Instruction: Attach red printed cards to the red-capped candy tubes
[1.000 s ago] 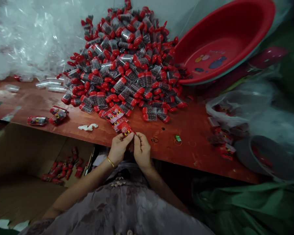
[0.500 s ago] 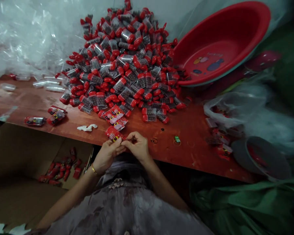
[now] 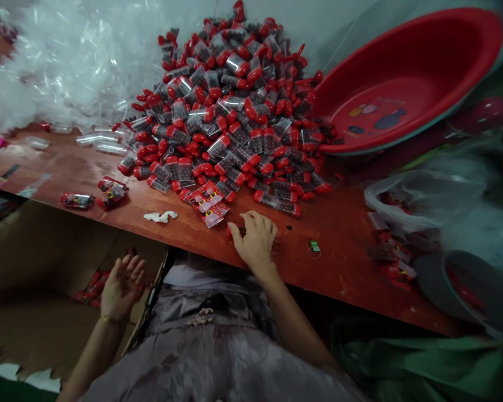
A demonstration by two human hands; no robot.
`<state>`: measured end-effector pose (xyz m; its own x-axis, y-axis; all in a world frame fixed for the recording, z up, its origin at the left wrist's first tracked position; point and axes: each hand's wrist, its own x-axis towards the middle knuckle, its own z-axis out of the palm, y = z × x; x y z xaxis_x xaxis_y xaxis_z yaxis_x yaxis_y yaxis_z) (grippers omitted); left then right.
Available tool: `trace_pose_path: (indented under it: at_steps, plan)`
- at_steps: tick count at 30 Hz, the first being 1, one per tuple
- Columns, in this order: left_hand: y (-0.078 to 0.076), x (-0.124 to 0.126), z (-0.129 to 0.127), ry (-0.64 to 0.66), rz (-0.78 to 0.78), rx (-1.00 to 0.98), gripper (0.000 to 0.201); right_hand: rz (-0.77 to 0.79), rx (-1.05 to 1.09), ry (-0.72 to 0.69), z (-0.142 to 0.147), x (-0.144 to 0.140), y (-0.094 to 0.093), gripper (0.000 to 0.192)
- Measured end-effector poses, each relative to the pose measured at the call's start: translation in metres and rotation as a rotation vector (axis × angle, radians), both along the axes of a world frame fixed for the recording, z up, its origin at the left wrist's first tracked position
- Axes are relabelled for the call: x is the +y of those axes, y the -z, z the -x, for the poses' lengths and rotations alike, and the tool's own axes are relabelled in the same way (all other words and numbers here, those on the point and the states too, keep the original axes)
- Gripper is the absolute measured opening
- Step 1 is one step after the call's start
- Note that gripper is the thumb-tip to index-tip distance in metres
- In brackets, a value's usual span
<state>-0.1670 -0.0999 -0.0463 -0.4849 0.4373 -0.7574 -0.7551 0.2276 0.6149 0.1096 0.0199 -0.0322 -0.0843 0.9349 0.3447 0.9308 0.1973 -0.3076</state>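
Note:
My right hand (image 3: 256, 237) is over the table with its fingers curled around a small clear tube with a red cap (image 3: 229, 230); the hand hides most of the tube. A short stack of red printed packets (image 3: 209, 204) lies flat just left of it, against the foot of a large pile of red-capped clear tubes (image 3: 218, 134) filled with dark beads. My left hand (image 3: 122, 285) hangs above the cardboard box (image 3: 20, 279) below the table edge, palm up and fingers apart, holding nothing. Red wrapped pieces (image 3: 94, 287) lie inside the box, partly behind that hand.
A red basin (image 3: 402, 78) tilts against the pile's right side. Empty clear tubes (image 3: 103, 139) and a heap of clear plastic (image 3: 79, 67) are at the left. Wrapped tubes (image 3: 76, 200) and a crumpled white scrap (image 3: 160, 216) lie near the front edge. A grey bucket (image 3: 430, 279) stands right.
My hands have parted from over the red packet at the table edge. The left has swung down left over the box; the right has moved right and up onto a tube. That packet has left the table.

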Motion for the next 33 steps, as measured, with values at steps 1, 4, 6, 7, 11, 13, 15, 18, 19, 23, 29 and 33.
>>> trace_pose_path:
  at_steps: [1, 4, 6, 7, 11, 13, 15, 18, 19, 23, 29, 33]
  plan:
    - [-0.002, 0.004, -0.013, 0.073, -0.024, 0.086, 0.021, 0.030, 0.050, -0.011, 0.007, 0.006, -0.004, 0.040]
    - [-0.009, 0.023, -0.052, 0.374, -0.204, 0.625, 0.027, 0.157, 0.169, -0.004, 0.026, 0.037, -0.011, 0.044]
    - [-0.012, 0.041, -0.074, 0.623, -0.352, 1.077, 0.035, 0.245, 0.173, 0.025, 0.036, 0.058, -0.013, 0.046]
    - [-0.012, 0.052, -0.083, 0.733, -0.406, 1.278, 0.039, 0.278, 0.156, 0.032, 0.040, 0.066, -0.013, 0.045]
    - [-0.007, 0.095, -0.101, 0.984, -0.435, 1.738, 0.038, 0.297, 0.112, -0.017, 0.048, 0.080, -0.012, 0.024]
    - [-0.002, 0.112, -0.105, 1.051, -0.385, 1.803, 0.033, 0.253, 0.146, -0.057, 0.044, 0.080, -0.010, 0.022]
    - [0.002, 0.123, -0.107, 1.074, -0.352, 1.832, 0.033, 0.213, 0.212, -0.087, 0.036, 0.078, -0.008, 0.023]
    - [0.003, 0.129, -0.108, 1.082, -0.399, 1.819, 0.040, 0.177, 0.381, -0.128, 0.025, 0.077, -0.005, 0.024]
    - [0.002, 0.128, -0.108, 1.064, -0.431, 1.789, 0.044, 0.169, 0.455, -0.151, 0.021, 0.075, -0.004, 0.023]
    - [-0.015, 0.123, -0.107, 0.823, -0.552, 1.426, 0.045, 0.195, 0.785, -0.277, 0.015, 0.064, -0.009, 0.023]
    - [-0.034, 0.138, -0.115, 0.626, -0.554, 0.663, 0.031, 0.386, 1.069, -0.374, 0.025, 0.045, -0.018, 0.033]
    - [-0.028, 0.153, -0.117, 0.579, -0.543, 0.701, 0.028, 0.396, 1.067, -0.293, 0.034, 0.046, -0.011, 0.036]
